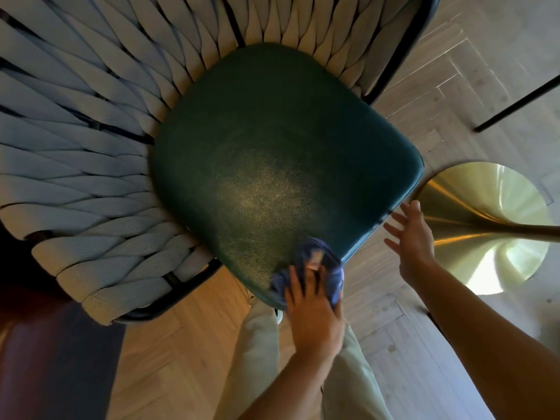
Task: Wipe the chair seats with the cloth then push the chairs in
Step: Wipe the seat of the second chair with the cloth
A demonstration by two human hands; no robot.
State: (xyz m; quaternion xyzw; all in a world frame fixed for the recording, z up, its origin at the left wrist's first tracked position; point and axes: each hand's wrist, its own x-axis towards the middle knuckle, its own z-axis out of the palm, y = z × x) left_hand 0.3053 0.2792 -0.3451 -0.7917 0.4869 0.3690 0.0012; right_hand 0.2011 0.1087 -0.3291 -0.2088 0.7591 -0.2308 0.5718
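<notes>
A chair with a dark green seat cushion (272,153) and a woven grey strap back (75,140) fills the head view. A crumpled blue cloth (315,259) lies on the seat's near corner. My left hand (312,310) presses down on the cloth with spread fingers. My right hand (412,237) hovers off the seat's right edge, fingers straight and spread, holding nothing and apart from the cushion.
A brass table base (491,225) stands on the wood floor just right of the chair, close to my right hand. A thin black leg (521,101) crosses the upper right. My pale trouser leg (357,374) is below the seat. A dark red object (36,353) sits lower left.
</notes>
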